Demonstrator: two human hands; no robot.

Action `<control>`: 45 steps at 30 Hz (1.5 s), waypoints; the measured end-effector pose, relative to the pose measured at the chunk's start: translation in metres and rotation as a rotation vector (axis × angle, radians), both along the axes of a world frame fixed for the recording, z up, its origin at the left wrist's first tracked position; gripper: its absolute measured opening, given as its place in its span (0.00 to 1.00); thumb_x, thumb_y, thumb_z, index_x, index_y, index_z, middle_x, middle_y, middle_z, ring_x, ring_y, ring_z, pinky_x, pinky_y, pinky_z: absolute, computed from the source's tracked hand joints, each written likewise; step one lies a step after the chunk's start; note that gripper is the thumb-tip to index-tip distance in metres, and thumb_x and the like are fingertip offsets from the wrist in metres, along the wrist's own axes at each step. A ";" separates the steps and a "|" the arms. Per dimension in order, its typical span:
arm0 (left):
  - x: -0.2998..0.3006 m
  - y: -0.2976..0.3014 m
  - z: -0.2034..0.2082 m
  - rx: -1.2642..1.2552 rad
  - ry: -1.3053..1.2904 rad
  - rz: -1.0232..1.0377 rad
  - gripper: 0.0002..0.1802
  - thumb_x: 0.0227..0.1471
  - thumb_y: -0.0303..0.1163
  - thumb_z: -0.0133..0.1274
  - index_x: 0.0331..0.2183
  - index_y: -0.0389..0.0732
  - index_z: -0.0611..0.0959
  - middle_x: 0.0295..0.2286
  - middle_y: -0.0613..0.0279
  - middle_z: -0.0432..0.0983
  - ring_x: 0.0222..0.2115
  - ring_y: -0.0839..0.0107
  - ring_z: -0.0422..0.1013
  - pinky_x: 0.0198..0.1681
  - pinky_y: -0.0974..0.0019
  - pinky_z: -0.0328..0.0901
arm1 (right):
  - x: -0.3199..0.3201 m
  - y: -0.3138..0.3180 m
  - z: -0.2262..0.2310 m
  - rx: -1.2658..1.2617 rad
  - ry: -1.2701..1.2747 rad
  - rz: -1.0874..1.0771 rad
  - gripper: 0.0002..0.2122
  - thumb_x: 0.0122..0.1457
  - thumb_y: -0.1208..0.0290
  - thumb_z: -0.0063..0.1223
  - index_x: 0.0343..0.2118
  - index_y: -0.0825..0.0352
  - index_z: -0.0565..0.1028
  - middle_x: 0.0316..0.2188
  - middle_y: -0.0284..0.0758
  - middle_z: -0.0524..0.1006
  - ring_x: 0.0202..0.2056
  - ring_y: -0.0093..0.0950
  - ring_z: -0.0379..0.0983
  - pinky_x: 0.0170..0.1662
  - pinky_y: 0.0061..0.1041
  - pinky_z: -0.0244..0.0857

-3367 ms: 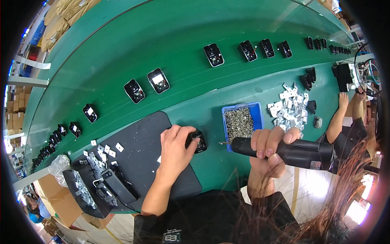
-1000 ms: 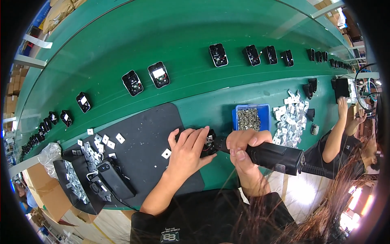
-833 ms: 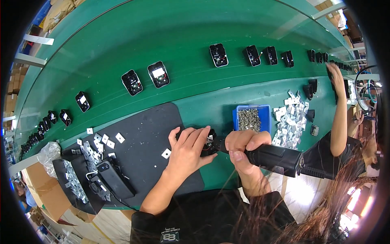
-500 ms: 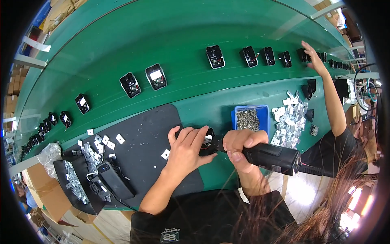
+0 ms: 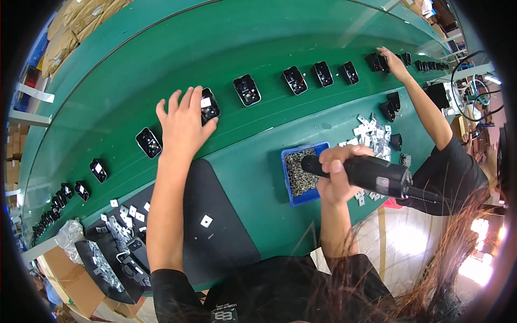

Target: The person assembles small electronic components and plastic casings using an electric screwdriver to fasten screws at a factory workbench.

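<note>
Over the green belt, my left hand has its thumb and index finger around a black plastic housing with a white label inside. Its other fingers are spread. The housing's left side is hidden behind the hand. My right hand grips a black electric screwdriver, its cable trailing right. The screwdriver's front end lies over a blue bin of small metal screws; its tip cannot be made out against them.
More housings stand along the belt on both sides. A co-worker's hand reaches to the belt at right. Silvery plates lie right of the bin. White plates and a phone are left on the black mat.
My left hand has moved from the mat's right edge up to the belt. The screwdriver has left the housing and now points over the screw bin. Belt, bin and mat appear shifted left in view.
</note>
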State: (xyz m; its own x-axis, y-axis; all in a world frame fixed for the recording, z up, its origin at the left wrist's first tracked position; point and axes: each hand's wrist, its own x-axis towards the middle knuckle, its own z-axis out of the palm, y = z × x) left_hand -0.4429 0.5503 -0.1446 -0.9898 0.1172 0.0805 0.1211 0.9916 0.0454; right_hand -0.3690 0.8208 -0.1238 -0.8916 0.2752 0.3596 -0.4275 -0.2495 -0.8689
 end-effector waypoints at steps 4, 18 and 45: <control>-0.003 -0.003 0.010 -0.134 -0.123 0.059 0.43 0.39 0.46 0.64 0.57 0.46 0.67 0.53 0.52 0.66 0.57 0.55 0.58 0.59 0.41 0.46 | -0.008 -0.008 -0.011 0.008 -0.007 -0.006 0.18 0.51 0.82 0.52 0.45 0.63 0.63 0.22 0.31 0.67 0.22 0.23 0.64 0.32 0.29 0.64; 0.073 -0.113 0.028 0.030 0.017 0.354 0.38 0.42 0.35 0.57 0.57 0.44 0.66 0.55 0.53 0.63 0.57 0.55 0.58 0.58 0.51 0.50 | -0.012 -0.006 -0.020 0.027 -0.096 0.022 0.19 0.50 0.82 0.53 0.45 0.64 0.63 0.23 0.32 0.67 0.22 0.24 0.64 0.31 0.29 0.64; 0.141 0.083 0.036 0.485 -0.324 -0.166 0.44 0.30 0.39 0.69 0.53 0.44 0.71 0.50 0.58 0.65 0.51 0.59 0.61 0.54 0.53 0.54 | 0.015 0.037 0.028 -0.086 -0.074 0.133 0.19 0.50 0.76 0.54 0.44 0.60 0.61 0.21 0.28 0.64 0.21 0.21 0.61 0.29 0.26 0.58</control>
